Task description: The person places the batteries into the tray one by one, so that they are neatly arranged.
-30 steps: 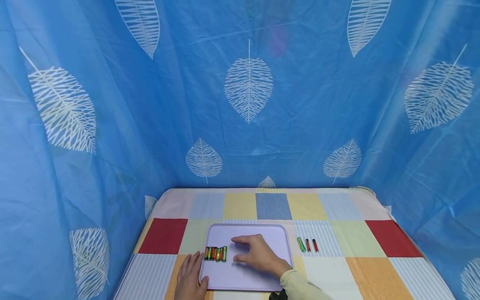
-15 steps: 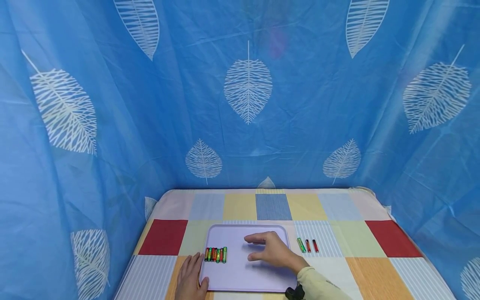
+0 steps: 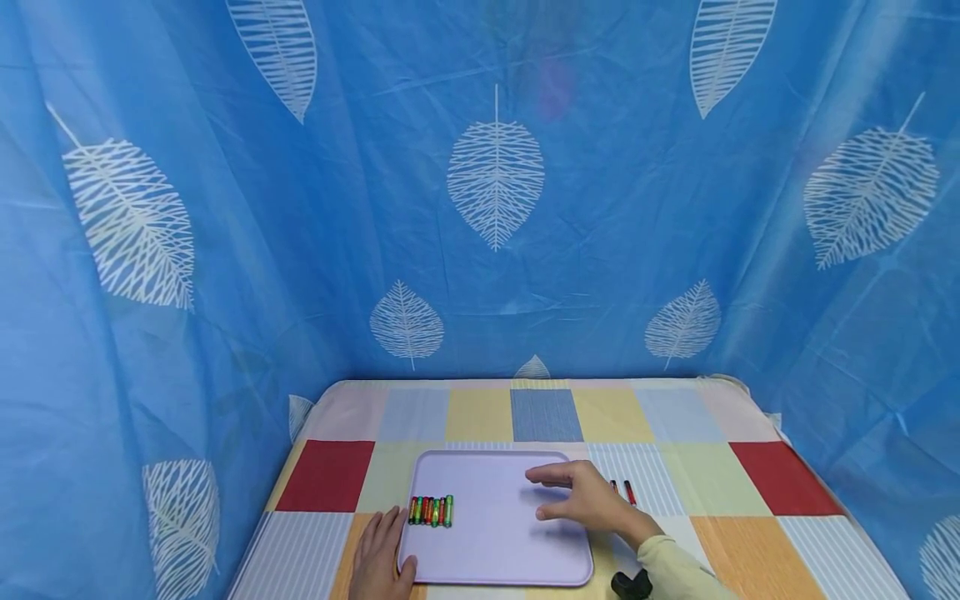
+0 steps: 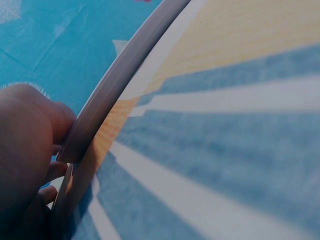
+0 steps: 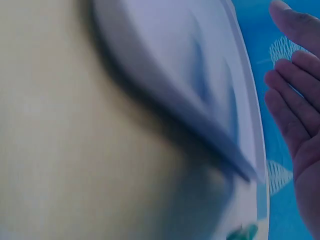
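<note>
A pale lilac tray (image 3: pixel 495 554) lies on the patchwork cloth. Along its left side, several small green and red batteries (image 3: pixel 431 511) are lined up side by side. My left hand (image 3: pixel 381 557) rests against the tray's near left corner, fingers fairly straight, thumb at the rim. Over the tray's right edge hovers my right hand (image 3: pixel 588 498), thumb apart from the fingers and nothing held. Just beyond it, two red batteries (image 3: pixel 630 493) lie partly hidden on the cloth. A blurred green battery (image 5: pixel 243 233) shows low in the right wrist view; in the head view the hand covers it.
The table wears a patchwork cloth (image 3: pixel 547 412). Blue curtains (image 3: pixel 495 317) with white leaf prints enclose it at the back and both sides. A black strap piece (image 3: pixel 632 585) sits at my right wrist, by the pale sleeve (image 3: pixel 678 571).
My right hand has moved rightward from beside the battery row to the tray's right edge, now covering the green battery outside. The left hand and the batteries in the tray stay put.
</note>
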Demonstrator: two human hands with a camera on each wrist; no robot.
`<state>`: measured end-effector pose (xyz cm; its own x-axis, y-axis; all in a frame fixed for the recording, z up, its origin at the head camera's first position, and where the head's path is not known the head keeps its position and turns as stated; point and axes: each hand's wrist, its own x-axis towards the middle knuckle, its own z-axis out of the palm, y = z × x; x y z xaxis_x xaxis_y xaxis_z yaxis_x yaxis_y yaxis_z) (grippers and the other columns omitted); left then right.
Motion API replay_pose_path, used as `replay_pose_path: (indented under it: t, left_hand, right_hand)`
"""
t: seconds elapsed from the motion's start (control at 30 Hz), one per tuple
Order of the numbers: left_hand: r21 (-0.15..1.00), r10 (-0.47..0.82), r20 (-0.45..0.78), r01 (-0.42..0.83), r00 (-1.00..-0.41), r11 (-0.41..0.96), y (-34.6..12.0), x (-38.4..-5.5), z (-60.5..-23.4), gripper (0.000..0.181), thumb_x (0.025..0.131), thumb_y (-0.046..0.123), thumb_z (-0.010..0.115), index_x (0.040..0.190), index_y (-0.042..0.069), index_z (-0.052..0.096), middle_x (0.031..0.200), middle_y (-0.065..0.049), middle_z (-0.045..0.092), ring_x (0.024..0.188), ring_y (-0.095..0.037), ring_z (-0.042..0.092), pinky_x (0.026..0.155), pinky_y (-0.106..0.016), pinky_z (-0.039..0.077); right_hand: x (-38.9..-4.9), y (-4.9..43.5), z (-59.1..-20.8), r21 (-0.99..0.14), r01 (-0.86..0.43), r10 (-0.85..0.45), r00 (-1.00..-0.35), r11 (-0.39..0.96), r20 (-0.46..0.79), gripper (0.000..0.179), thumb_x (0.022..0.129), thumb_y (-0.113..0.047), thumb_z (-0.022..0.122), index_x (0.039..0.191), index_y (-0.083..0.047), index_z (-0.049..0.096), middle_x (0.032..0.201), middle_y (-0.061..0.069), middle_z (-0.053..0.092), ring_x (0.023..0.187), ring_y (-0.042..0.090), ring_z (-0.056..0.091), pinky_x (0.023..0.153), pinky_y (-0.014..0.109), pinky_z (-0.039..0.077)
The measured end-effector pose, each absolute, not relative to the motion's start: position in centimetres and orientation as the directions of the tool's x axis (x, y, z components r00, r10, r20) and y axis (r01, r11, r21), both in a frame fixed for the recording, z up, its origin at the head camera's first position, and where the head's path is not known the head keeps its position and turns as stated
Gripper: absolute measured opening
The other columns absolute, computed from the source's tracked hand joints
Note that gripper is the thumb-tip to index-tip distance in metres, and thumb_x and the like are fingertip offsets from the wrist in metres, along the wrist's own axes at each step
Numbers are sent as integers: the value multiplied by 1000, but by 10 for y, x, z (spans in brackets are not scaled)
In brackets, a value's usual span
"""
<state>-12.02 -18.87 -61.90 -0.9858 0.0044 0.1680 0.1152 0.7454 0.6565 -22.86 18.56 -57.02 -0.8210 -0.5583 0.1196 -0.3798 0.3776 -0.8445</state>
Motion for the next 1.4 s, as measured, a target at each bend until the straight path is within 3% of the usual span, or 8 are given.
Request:
replay_pose_path:
  t: [0.4,0.7,1.23,1.4]
  left_hand:
    - [662,-6,131,83,-991,745,-189,-120,-616,69,88,11,74,152,-4,57,157,-29,54,150,-57,37,123,-80,27]
    - [665,-13,116,68,-993,744,-188,-119,-612,69,89,11,75,154,-3,56,160,-28,52,152,-55,36,124,-79,26]
    - [662,-15,113,64,-994,746,-188,-121,-613,69,89,10,73,154,-3,56,160,-27,52,153,-55,35,125,-79,26]
    - [663,-9,139,86,-990,744,-187,-120,-615,69,88,10,73,153,-3,57,159,-27,53,152,-55,36,124,-79,27]
  right_hand:
    - [-227,241,-566,-823,-392,-527,-839,411,136,55,89,-15,91,137,1,73,137,22,75,128,30,74,106,47,62]
    - [-230,278,-562,-757,-372,-472,-877,537,96,55,87,-17,93,137,-2,74,136,16,77,124,30,76,100,48,66]
    - [-227,312,-565,-699,-308,-392,-919,645,44,56,84,-20,95,136,-7,77,136,10,78,126,35,75,103,44,65]
    - [-225,316,-569,-675,-287,-367,-930,680,25,58,83,-19,95,136,-6,77,136,9,78,126,36,74,104,49,64]
